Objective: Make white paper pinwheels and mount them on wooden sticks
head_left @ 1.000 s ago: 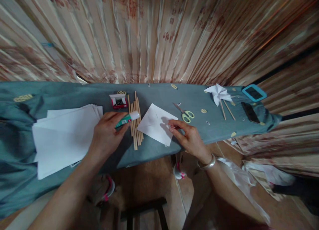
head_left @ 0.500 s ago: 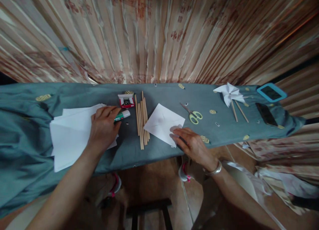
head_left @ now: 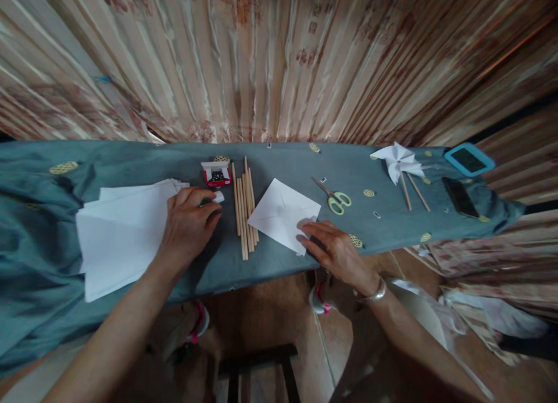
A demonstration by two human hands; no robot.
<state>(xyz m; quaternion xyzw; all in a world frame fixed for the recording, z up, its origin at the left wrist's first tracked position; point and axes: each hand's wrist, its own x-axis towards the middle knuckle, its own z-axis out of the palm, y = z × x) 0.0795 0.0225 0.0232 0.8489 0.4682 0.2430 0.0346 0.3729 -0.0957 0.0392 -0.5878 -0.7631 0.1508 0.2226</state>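
My left hand [head_left: 187,220] is closed around a green glue stick with a white cap [head_left: 219,196]; most of its body is hidden by the fingers. Under and beside that hand lies a stack of white paper [head_left: 122,234]. My right hand [head_left: 333,249] has its fingers stretched out and a little apart, with the tips over the right corner of a white paper square [head_left: 279,214] marked with crease lines. Between the hands, several wooden sticks [head_left: 244,211] lie side by side, the square's left corner touching them. Behind the glue stick stands an open red box [head_left: 217,175] of small dark pieces.
Right of the square lie scissors with green handles [head_left: 335,199]. Farther right are a white paper pinwheel [head_left: 399,161] with two sticks, a dark phone [head_left: 460,196] and a blue-framed device [head_left: 469,160]. A grey-green cloth [head_left: 279,269] covers the narrow table; a curtain [head_left: 261,71] hangs behind.
My left hand has shifted right over the glue stick, covering more of it, with thumb and fingers now around it. My right hand stays at the paper square. The view has shifted slightly.
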